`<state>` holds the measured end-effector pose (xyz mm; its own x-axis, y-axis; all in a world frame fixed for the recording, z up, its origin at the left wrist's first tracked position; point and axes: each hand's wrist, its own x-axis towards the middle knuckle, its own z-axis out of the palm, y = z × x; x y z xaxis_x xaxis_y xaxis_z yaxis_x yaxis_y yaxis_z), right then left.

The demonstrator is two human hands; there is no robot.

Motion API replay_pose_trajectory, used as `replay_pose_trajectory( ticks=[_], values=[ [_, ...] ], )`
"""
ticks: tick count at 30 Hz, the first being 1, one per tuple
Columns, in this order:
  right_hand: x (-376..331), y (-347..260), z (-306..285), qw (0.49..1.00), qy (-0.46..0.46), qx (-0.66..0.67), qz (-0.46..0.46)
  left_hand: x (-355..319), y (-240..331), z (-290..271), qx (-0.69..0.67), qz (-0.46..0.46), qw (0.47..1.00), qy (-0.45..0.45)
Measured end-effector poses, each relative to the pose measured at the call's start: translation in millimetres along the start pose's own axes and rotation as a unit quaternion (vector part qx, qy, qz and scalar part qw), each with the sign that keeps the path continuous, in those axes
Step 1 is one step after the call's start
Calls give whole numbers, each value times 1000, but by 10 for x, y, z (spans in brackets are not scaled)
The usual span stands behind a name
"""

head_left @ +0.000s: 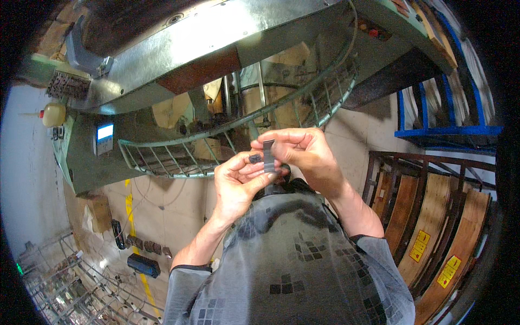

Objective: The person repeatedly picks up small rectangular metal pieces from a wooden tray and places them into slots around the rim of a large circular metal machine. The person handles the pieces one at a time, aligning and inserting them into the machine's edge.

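Both hands are raised in front of my chest, close together. My right hand (306, 151) pinches a short, flat, dark grey strip (268, 156) upright between thumb and fingers. My left hand (237, 181) is just left of it, its fingertips holding a small dark block (254, 158) against the strip's side. The two hands touch at the fingertips. My grey patterned shirt (292, 260) fills the lower middle of the view.
Behind the hands stands a large green machine (179, 38) with a curved wire guard (227, 135) and a small lit screen (104, 131). At right are a blue rack (449, 130) and wooden boards (433, 227) with yellow labels. Wire racks (70, 287) and dark boxes (143, 264) lie lower left.
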<state>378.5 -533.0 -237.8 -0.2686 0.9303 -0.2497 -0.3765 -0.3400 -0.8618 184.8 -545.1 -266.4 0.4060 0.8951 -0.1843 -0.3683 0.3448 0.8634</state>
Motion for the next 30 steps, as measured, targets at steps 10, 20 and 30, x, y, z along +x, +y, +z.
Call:
replay_pose_trajectory(
  ticks=[10, 20, 30],
  values=[
    [55, 151, -25, 999, -24, 25, -13, -5, -69, -94, 107, 133, 985, 24],
    [57, 239, -54, 999, -25, 29, -10, -46, -47, -114, 216, 179, 959, 24],
    [282, 63, 294, 956, 46, -233, -174, 323, 365, 76, -41, 242, 961, 126]
  ],
)
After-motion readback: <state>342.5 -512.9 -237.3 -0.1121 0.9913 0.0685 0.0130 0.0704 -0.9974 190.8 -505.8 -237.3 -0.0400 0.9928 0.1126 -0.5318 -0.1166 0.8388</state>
